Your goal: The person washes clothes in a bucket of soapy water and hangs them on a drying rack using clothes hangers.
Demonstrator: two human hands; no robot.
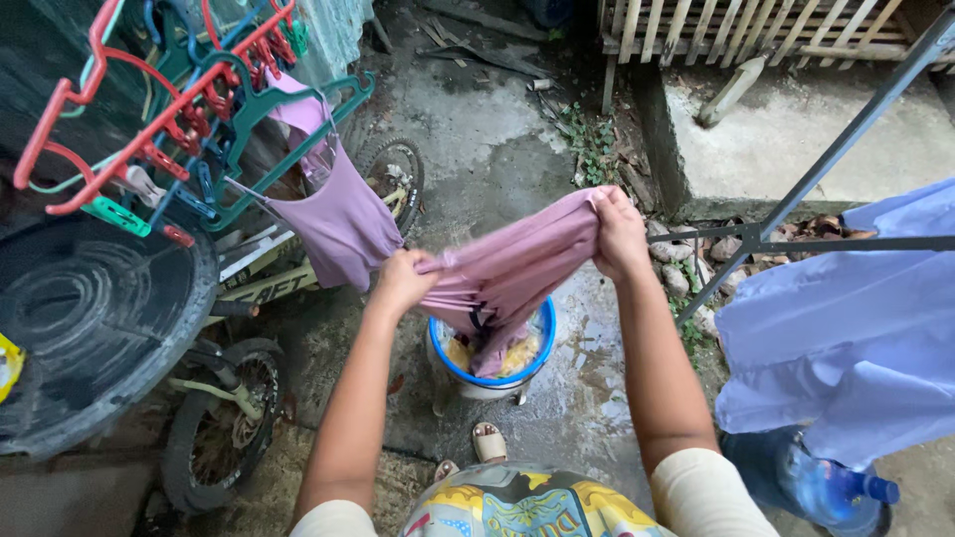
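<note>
**Both Hands Gripping Mauve Garment Above Bucket**

Hands are both closed on one mauve garment (507,273), stretched between them at about chest level. Left hand (401,281) is clenched into a fist around a bunched end of the cloth. Right hand (619,231) sits higher and pinches the opposite edge, fingers folded over the fabric. Between the two grips the cloth runs as a slanting band, and its loose middle part sags downward.

Directly beneath hangs the lower fold, reaching into a blue-rimmed bucket (537,360) standing on the wet concrete floor (497,149). Yellowish contents show inside the bucket; what they are cannot be told. Just in front of the bucket, one sandalled foot (487,442) is visible.

Left of the hands, a second mauve garment (338,214) hangs from a teal hanger (298,149). That hanger is suspended with a cluster of red, blue and teal hangers and pegs (164,109) at upper left. Below them stands a large black drum lid (99,318), with a small bicycle (229,418) leaning beside it, its wheels showing near the floor.

Right of the hands, a grey metal drying rack (796,214) crosses the view, carrying a pale lavender-blue garment (846,328). Under that garment a blue plastic bottle (826,487) lies low at the frame edge. Farther back, a wooden slatted fence (736,30) stands above a raised concrete slab (796,129).
</note>
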